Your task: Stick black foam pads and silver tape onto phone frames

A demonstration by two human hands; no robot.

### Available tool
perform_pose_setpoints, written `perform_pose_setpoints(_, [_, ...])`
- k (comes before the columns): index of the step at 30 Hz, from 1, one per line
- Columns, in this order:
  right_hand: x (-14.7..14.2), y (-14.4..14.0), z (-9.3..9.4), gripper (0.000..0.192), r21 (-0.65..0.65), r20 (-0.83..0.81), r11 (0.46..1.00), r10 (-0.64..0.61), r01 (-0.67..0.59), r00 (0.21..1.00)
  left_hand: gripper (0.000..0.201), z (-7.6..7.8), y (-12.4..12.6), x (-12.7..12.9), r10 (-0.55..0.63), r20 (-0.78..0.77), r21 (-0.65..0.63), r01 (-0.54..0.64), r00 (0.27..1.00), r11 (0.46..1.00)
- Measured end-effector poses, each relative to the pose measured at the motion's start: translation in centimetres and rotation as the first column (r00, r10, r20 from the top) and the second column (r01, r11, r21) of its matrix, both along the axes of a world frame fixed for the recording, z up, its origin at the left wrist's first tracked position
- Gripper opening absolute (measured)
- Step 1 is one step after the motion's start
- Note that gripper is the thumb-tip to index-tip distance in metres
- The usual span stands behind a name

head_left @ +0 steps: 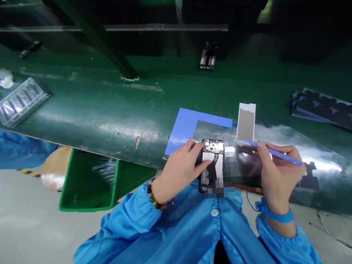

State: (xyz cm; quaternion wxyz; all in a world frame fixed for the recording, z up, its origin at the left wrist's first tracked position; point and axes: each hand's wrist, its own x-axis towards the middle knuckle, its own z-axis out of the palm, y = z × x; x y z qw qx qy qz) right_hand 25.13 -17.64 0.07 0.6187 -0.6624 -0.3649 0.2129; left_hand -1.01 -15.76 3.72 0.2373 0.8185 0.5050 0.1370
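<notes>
My left hand (181, 168) grips an opened phone (216, 161) by its left side, thumb and fingers closed on the frame. The phone's inside faces up, with a circuit board near its top end and a black flex strip below. Part of its lower right is masked by blurred squares. To the right, my right hand (279, 171) is closed around a slim blue stick-like tool (281, 155) and held apart from the phone. The tool's tip points left, near a sheet of grey adhesive pieces (246, 121) with a white edge. Under the phone lies a blue mat (190, 121).
Another opened phone (208, 56) lies farther back on the green bench (101, 101). Dark die-cut sheets (331, 111) are stacked at right, and a clear tray (23, 101) sits at left. A green post (97, 37) rises from the bench. Below stands a green bin (89, 182).
</notes>
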Motion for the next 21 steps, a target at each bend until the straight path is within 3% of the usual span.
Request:
perform_pose_setpoints(3, [0.9,2.3,0.3,0.042,-0.019,-0.014,0.996,0.09,-0.09,0.996,0.039,-0.3,3.6,0.5,-0.214,-0.067,0.156,0.222,0.975,0.963])
perform_pose_setpoints(7, [1.3,4.8,0.1,0.045,-0.043,-0.034,0.986,0.158,-0.159,0.987,0.038,-0.2,8.9,1.3,-0.436,-0.163,0.188,0.462,0.885,0.867])
perform_pose_setpoints(13, [1.2,6.1,-1.2,0.044,-0.03,-0.012,0.995,0.098,-0.098,0.995,0.034,-0.3,14.2,2.2,-0.554,-0.184,0.25,0.584,0.812,0.773])
perform_pose_setpoints(17, [1.5,6.4,-2.2,0.041,-0.036,-0.006,0.995,0.093,-0.093,0.996,0.037,-1.3,15.1,3.2,-0.649,-0.158,0.248,0.666,0.744,0.704])
perform_pose_setpoints(21, [1.3,6.3,-1.8,0.042,-0.047,-0.025,0.994,0.093,-0.094,0.995,0.039,-2.0,15.4,3.3,-0.676,-0.083,0.223,0.675,0.732,0.703])
